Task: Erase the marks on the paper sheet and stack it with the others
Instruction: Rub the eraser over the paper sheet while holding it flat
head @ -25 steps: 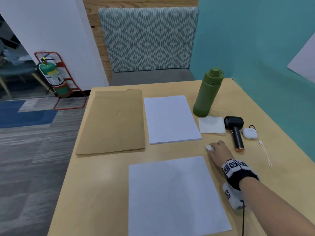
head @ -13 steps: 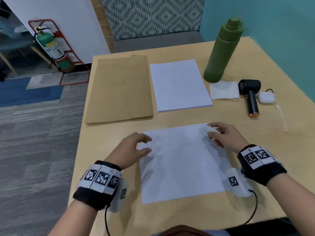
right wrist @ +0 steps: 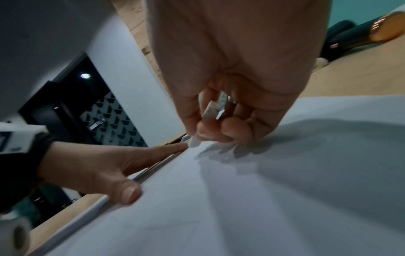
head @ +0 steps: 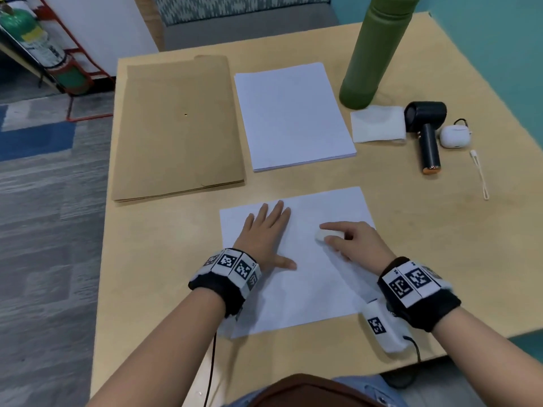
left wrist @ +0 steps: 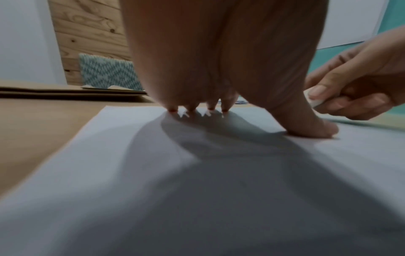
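In the lower middle of the head view a white paper sheet (head: 308, 277) lies flat on the wooden table (head: 164, 259) — its marks too faint to make out. The left hand (head: 264, 233) presses on its left part, fingers straight and spread. The right hand (head: 349, 242) pinches a white eraser (head: 321, 235) against the sheet. Farther up, centre frame, sits the paper stack (head: 291, 116) — beside a brown envelope (head: 179, 124).

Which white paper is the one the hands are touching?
The single sheet nearest the person: the left hand presses it flat and the right hand holds an eraser there. The stack behind lies untouched.
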`<state>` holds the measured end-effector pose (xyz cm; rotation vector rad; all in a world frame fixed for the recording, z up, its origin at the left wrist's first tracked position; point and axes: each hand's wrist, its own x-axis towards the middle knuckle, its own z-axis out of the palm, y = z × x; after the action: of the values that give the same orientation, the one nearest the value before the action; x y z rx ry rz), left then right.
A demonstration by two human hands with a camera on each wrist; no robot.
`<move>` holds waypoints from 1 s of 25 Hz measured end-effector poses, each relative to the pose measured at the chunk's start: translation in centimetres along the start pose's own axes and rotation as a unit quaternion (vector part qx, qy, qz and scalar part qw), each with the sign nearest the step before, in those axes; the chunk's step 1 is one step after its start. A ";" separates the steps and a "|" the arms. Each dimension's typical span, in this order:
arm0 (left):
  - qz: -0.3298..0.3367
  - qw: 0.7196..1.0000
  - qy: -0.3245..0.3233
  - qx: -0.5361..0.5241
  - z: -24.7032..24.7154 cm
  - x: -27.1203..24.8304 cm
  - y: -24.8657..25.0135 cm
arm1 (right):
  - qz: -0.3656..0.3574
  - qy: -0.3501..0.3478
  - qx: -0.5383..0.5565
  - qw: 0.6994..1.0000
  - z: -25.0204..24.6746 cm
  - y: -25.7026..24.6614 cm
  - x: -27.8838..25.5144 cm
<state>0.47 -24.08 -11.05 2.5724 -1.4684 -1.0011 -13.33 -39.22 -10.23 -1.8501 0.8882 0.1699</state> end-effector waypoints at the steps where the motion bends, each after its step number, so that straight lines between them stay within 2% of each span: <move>1: 0.001 1.000 -0.003 0.005 0.1 0.1 -0.1 | -0.003 -0.024 -0.014 1.000 0.4 -0.3 -0.1; 3: 0.007 1.000 -0.006 0.015 0.3 0.1 -0.3 | -0.005 -0.039 -0.031 0.999 1.0 -0.8 0.2; 7: 0.008 1.000 -0.025 0.016 0.6 0.3 -0.3 | 0.030 0.037 0.046 0.998 0.9 -1.8 1.5; 9: 0.006 0.999 -0.032 0.022 0.7 0.5 -0.3 | 0.014 0.048 0.030 0.998 1.7 -1.8 1.2; 13: 0.008 0.998 -0.048 0.035 0.7 0.5 -0.4 | -0.046 -0.107 -0.096 0.989 3.8 -2.0 -0.9; 14: 0.011 0.998 -0.058 0.033 0.5 0.5 -0.5 | -0.049 -0.101 -0.101 0.989 3.5 -2.2 -0.4; 18: 0.010 0.997 -0.070 0.013 0.0 0.5 -0.5 | -0.040 0.013 -0.063 0.997 2.8 -2.9 1.4; 19: 0.007 0.998 -0.065 0.008 0.0 0.4 -0.5 | -0.052 0.004 -0.079 0.996 3.4 -2.8 1.1; 22: 0.004 0.998 -0.059 0.013 0.1 0.4 -0.4 | -0.082 -0.110 -0.131 0.982 5.0 -2.7 -0.4; 23: 0.005 0.998 -0.058 0.015 0.2 0.4 -0.5 | -0.076 -0.104 -0.134 0.983 4.7 -2.8 0.3; 25: 0.008 0.998 -0.059 0.011 0.1 0.4 -0.6 | -0.057 -0.021 -0.106 0.993 3.8 -3.1 1.7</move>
<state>1.00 -24.00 -11.53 2.5530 -1.5327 -1.1610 -9.05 -36.26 -10.50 -2.0805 0.7574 0.2376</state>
